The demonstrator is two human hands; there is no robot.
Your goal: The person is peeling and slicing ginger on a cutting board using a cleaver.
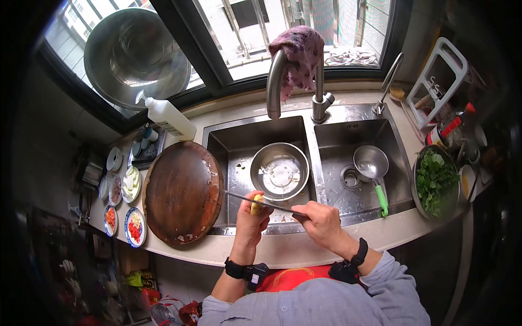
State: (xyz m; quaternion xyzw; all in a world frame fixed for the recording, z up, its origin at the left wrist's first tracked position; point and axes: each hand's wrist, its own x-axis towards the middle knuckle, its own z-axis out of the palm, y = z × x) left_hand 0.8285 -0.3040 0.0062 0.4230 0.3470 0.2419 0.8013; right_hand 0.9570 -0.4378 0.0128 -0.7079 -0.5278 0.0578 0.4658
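My left hand (252, 223) is closed around a small yellow lump that looks like a piece of ginger (256, 205), in front of the left sink basin. My right hand (321, 221) grips a kitchen knife (244, 198) by its handle. Its blade, seen nearly edge-on, points left and lies across the ginger. Beyond the hands, a round steel bowl (280, 148) with some water and pale scraps sits in the left sink basin (228, 142). To the left is a round wooden chopping board (182, 190) with small bits near its edge.
A green-handled ladle (372, 162) lies in the right basin. Overhead, a faucet (276, 87) carries a pink cloth (296, 51). Dishes of chopped red pieces (135, 231) and pale slices (131, 185) stand at left beside a pump bottle (171, 119). Leafy greens (435, 182) fill a bowl at right.
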